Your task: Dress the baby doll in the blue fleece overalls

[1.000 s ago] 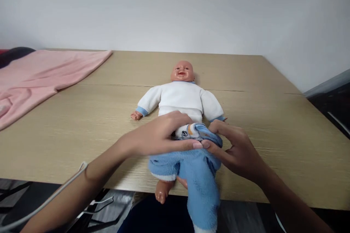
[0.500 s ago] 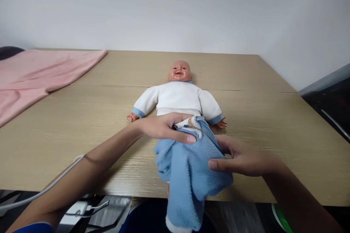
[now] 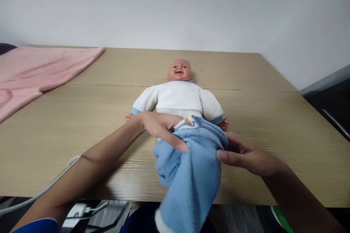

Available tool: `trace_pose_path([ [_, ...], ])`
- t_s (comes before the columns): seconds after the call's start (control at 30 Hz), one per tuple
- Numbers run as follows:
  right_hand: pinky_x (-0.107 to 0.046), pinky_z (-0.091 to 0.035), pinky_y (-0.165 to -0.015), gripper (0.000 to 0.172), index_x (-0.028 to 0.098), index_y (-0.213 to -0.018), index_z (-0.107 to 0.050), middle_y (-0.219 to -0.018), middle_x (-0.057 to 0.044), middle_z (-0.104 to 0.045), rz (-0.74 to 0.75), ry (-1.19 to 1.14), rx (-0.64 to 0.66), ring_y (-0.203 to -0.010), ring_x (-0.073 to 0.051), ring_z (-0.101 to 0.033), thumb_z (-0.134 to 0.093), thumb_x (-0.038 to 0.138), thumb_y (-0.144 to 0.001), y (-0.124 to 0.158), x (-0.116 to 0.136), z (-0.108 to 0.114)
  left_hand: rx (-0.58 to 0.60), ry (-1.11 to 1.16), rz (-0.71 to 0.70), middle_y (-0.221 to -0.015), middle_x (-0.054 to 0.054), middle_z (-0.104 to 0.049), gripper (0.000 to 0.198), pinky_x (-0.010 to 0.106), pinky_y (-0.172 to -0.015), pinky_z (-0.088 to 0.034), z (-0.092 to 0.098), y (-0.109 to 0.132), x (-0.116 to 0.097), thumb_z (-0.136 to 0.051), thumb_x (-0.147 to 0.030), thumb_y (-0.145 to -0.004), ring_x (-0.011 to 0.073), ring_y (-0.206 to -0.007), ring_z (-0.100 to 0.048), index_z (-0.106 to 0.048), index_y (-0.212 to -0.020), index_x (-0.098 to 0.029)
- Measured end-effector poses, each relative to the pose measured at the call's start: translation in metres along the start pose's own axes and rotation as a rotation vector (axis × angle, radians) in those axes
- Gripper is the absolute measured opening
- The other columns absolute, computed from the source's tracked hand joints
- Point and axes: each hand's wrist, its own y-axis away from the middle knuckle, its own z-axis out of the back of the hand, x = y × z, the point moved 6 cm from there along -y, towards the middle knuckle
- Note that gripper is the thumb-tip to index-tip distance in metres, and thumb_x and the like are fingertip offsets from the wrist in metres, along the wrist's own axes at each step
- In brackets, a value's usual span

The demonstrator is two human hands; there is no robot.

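Observation:
A baby doll [image 3: 179, 96] in a white top with blue cuffs lies on its back, head toward the wall. Blue terry doll trousers [image 3: 195, 167] with a white patterned patch cover its lower body and hang over the table's near edge. My left hand [image 3: 166, 127] grips the trousers near the waist, thumb on top and fingers tucked behind the cloth. On the other side, my right hand [image 3: 246, 154] pinches the trousers' right edge between thumb and fingers. The doll's legs are hidden under the cloth.
A pink cloth [image 3: 41, 69] is spread over the left of the wooden table [image 3: 273, 116]. A white cable [image 3: 43, 191] runs along my left forearm. Below the near edge are a white plug-in device [image 3: 75, 214] and a green object [image 3: 283, 218]. A dark object [image 3: 330, 105] stands at the right.
My right hand has shifted slightly right and up, drawing the trousers' edge with it. The hanging cloth has swung to the left at its lower end. My left hand's thumb has moved slightly down-left.

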Motion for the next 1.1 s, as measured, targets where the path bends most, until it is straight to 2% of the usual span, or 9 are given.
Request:
trace_pose_path([
  [0.13,-0.041,-0.061,-0.105,0.067,0.026,-0.144,-0.072,-0.128,-0.007,-0.079,0.019,0.094,-0.040,-0.122,-0.031,-0.074,-0.094,0.056,-0.089,0.004,-0.003,-0.001,-0.096,-0.046,-0.124,-0.134,0.005,-0.084,0.034,0.025,-0.113,-0.059,0.005,-0.004,-0.003,-0.074,-0.047,-0.111,0.0189,-0.124,-0.078,-0.079,-0.129,-0.019],
  [0.27,-0.042,-0.066,-0.098,0.091,0.026,-0.158,-0.061,-0.130,-0.009,-0.079,-0.096,-0.069,0.004,-0.117,-0.032,-0.078,-0.097,0.063,-0.083,0.001,-0.015,-0.011,-0.164,-0.088,-0.163,-0.162,0.007,-0.071,0.041,0.034,-0.133,-0.045,0.004,-0.009,-0.008,-0.066,-0.047,-0.116,0.0231,-0.155,-0.062,-0.075,-0.146,-0.021],
  [0.33,-0.043,-0.066,-0.101,0.099,0.023,-0.159,-0.060,-0.133,-0.012,-0.079,-0.160,-0.168,0.099,-0.122,-0.034,-0.078,-0.099,0.067,-0.079,-0.002,-0.020,-0.022,-0.196,-0.054,-0.136,-0.157,0.008,-0.074,0.041,0.037,-0.133,-0.047,0.002,-0.011,-0.008,-0.065,-0.049,-0.116,0.0243,-0.152,-0.065,-0.076,-0.144,-0.021],
  [0.43,-0.048,-0.063,-0.113,0.092,0.019,-0.152,-0.067,-0.133,-0.013,-0.080,-0.201,-0.188,0.213,-0.132,-0.037,-0.077,-0.098,0.067,-0.080,-0.002,-0.019,-0.034,-0.225,-0.041,-0.097,-0.147,0.009,-0.079,0.039,0.041,-0.128,-0.052,0.000,-0.013,-0.007,-0.069,-0.050,-0.114,0.0260,-0.144,-0.071,-0.077,-0.139,-0.022],
  [0.57,-0.047,-0.064,-0.110,0.086,0.023,-0.151,-0.069,-0.131,-0.011,-0.082,-0.157,-0.131,0.143,-0.133,-0.037,-0.077,-0.099,0.063,-0.080,0.006,-0.008,-0.034,-0.270,-0.101,-0.030,-0.146,0.007,-0.080,0.041,0.041,-0.127,-0.053,0.008,-0.010,0.000,-0.077,-0.052,-0.108,0.0263,-0.140,-0.072,-0.078,-0.139,-0.025],
  [0.67,-0.040,-0.068,-0.093,0.066,0.024,-0.133,-0.076,-0.104,-0.005,-0.081,-0.092,-0.110,0.055,-0.101,-0.028,-0.082,-0.095,0.065,-0.084,0.013,0.001,-0.029,-0.131,-0.090,0.034,-0.134,0.006,-0.084,0.054,0.038,-0.113,-0.063,0.009,-0.006,0.010,-0.098,-0.052,-0.087,0.0280,-0.125,-0.079,-0.081,-0.129,-0.023],
  [0.77,-0.036,-0.066,-0.081,0.047,0.024,-0.106,-0.079,-0.083,-0.002,-0.075,-0.071,-0.138,0.074,-0.079,-0.023,-0.074,-0.085,0.069,-0.091,0.016,0.001,-0.028,0.065,-0.024,0.103,-0.107,0.006,-0.088,0.050,0.035,-0.090,-0.070,0.004,-0.002,0.019,-0.107,-0.047,-0.073,0.0275,-0.099,-0.082,-0.084,-0.108,-0.019],
  [0.93,-0.039,-0.067,-0.091,0.054,0.023,-0.120,-0.077,-0.096,-0.005,-0.079,-0.116,-0.112,-0.015,-0.092,-0.025,-0.077,-0.086,0.069,-0.092,0.014,-0.012,-0.022,-0.008,-0.017,0.063,-0.100,0.006,-0.087,0.043,0.035,-0.097,-0.069,0.009,-0.004,0.023,-0.098,-0.056,-0.083,0.0247,-0.095,-0.081,-0.084,-0.099,-0.019],
  [1.1,-0.048,-0.065,-0.111,0.068,0.021,-0.135,-0.075,-0.121,-0.010,-0.084,-0.187,-0.086,0.101,-0.120,-0.031,-0.079,-0.099,0.056,-0.082,0.013,-0.017,-0.037,-0.108,-0.054,-0.021,-0.121,0.008,-0.086,0.044,0.039,-0.113,-0.063,0.007,-0.010,0.020,-0.087,-0.058,-0.097,0.0251,-0.115,-0.079,-0.083,-0.118,-0.019],
])
